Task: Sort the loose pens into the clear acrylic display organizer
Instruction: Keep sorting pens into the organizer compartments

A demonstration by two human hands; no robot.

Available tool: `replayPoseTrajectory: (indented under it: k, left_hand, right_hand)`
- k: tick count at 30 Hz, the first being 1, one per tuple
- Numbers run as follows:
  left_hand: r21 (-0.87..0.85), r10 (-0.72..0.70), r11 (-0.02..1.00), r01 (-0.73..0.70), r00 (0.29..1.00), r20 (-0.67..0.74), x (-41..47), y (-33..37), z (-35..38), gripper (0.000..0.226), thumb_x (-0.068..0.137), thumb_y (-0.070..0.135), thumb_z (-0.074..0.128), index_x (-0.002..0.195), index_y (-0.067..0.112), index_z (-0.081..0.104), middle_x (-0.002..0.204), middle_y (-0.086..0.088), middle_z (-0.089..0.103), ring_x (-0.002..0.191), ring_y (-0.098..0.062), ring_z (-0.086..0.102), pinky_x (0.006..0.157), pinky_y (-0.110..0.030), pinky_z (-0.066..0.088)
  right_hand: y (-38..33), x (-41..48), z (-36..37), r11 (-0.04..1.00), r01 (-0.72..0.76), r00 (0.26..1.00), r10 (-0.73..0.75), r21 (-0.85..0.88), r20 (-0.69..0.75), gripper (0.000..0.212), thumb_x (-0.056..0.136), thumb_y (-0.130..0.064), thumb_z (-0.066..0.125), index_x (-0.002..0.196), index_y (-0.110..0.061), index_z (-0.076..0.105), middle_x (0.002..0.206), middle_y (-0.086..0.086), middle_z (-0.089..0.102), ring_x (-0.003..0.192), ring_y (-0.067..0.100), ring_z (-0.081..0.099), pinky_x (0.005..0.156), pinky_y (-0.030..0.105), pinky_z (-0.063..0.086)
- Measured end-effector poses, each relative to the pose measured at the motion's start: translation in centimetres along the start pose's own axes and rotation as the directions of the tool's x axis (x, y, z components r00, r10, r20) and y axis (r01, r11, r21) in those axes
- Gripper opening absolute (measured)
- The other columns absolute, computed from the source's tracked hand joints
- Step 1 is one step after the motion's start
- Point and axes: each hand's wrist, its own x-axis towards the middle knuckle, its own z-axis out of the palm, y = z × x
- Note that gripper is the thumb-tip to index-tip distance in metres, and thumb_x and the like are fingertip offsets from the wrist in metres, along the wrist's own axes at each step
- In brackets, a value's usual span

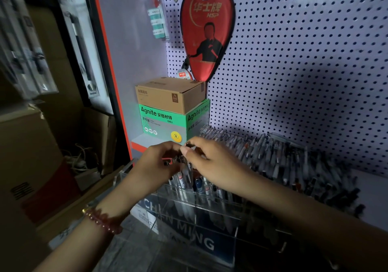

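Nearest you, on your left wrist, sits the bead bracelet [100, 219]. Just past it is the clear acrylic organizer [236, 233], its stepped compartments facing you with white lettering showing through the front wall. The standing pens [201, 185] fill its far compartments, tips down and caps up.

Above those compartments your two hands meet. Your left hand [155, 162] has its fingers curled round a bundle of pens [182, 167], held upright. Your right hand [212, 162] pinches the top of a single pen [189, 145] between thumb and forefinger, right at the upper end of the bundle. It looks as though you are drawing one out to drop it into a slot, though blur hides the exact contact.

These pens should be light and stiff, with smooth plastic barrels that slide against each other. Grip the bundle firmly at mid-barrel, or the rest may slip through as one leaves. Take the single pen by its cap or clip end and lower it tip first. The acrylic is rigid but likely to scratch, so do not jab.

To the right, the loose pens [283, 158] lie in a long heap on the shelf [369, 189], so much sorting remains.

Farther back on the left a green box [163, 122] carries a cardboard box [168, 95]. Behind them a red paddle cover [206, 32] hangs on the pegboard [304, 61].
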Motion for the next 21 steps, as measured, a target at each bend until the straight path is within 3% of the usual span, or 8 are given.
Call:
replayPoseTrajectory:
  k: [3,7,10,14,16,19,21]
  left_hand:
    - [-0.088,-0.009,0.996,0.006,0.999,-0.035,-0.11,0.2,0.05,0.022,0.081,0.0,0.069,0.096,0.015,0.065,0.092,0.005,0.07,0.089,0.001,0.065,0.078,-0.009,0.047]
    - [-0.101,0.025,0.994,-0.035,0.995,-0.099,-0.36,0.3,0.35,0.02,0.079,0.001,0.07,0.091,0.017,0.064,0.09,0.004,0.07,0.088,0.001,0.065,0.076,-0.016,0.05]
    - [-0.082,0.047,0.995,-0.06,0.987,-0.151,-0.43,0.26,0.6,0.022,0.076,-0.001,0.074,0.088,0.013,0.062,0.087,0.003,0.069,0.087,0.001,0.065,0.078,-0.027,0.051]
    - [-0.016,0.09,0.995,-0.094,0.983,-0.159,-0.44,0.34,0.69,0.016,0.074,0.002,0.076,0.08,0.007,0.062,0.082,0.006,0.069,0.082,0.002,0.065,0.078,-0.029,0.052]
    - [0.025,0.089,0.996,-0.086,0.981,-0.174,-0.5,0.25,0.67,0.017,0.074,0.005,0.076,0.078,0.012,0.062,0.081,0.008,0.068,0.08,-0.003,0.065,0.074,-0.032,0.052]
    - [0.064,0.067,0.996,-0.054,0.975,-0.211,-0.42,0.11,0.67,0.024,0.075,0.005,0.076,0.074,0.023,0.059,0.089,0.003,0.066,0.08,-0.024,0.064,0.07,-0.039,0.051]
    - [0.076,0.043,0.997,-0.026,0.972,-0.233,-0.34,0.12,0.68,0.026,0.074,0.004,0.074,0.072,0.025,0.058,0.101,0.0,0.064,0.086,-0.025,0.062,0.071,-0.04,0.052]
  right_hand:
    - [0.34,-0.02,0.1,0.998,0.031,1.0,-0.031,-0.048,-0.003,0.027,0.097,-0.04,0.046,0.075,-0.03,0.058,0.068,0.004,0.058,0.06,0.017,0.053,0.053,0.027,0.032]
    - [-0.01,0.04,-0.08,0.992,0.013,0.999,-0.018,-0.128,-0.034,0.025,0.094,-0.036,0.054,0.091,-0.018,0.071,0.067,-0.003,0.056,0.066,0.013,0.05,0.069,0.029,0.038]
    - [-0.34,-0.2,-0.14,0.992,0.013,0.999,-0.018,-0.123,-0.04,0.01,0.092,-0.019,0.058,0.1,-0.021,0.061,0.095,-0.004,0.068,0.066,0.0,0.05,0.08,0.027,0.042]
    - [-0.25,-0.27,-0.05,0.983,0.038,0.997,-0.051,-0.18,-0.066,0.011,0.089,-0.012,0.057,0.095,-0.02,0.06,0.092,-0.004,0.065,0.082,0.013,0.055,0.087,0.034,0.045]
    - [-0.21,-0.22,0.01,0.983,0.055,0.993,-0.073,-0.173,-0.098,0.017,0.089,-0.014,0.057,0.105,-0.02,0.059,0.089,-0.006,0.062,0.081,0.011,0.053,0.081,0.027,0.042]
    - [-0.4,-0.22,0.11,0.979,0.149,0.975,-0.169,-0.141,-0.142,0.017,0.089,-0.015,0.059,0.105,-0.018,0.059,0.083,-0.009,0.059,0.073,0.008,0.054,0.064,0.017,0.039]
    - [-0.55,-0.18,0.14,0.976,0.175,0.972,-0.193,-0.132,-0.137,0.014,0.089,-0.019,0.062,0.102,-0.017,0.061,0.087,-0.007,0.062,0.076,0.008,0.057,0.066,0.019,0.042]
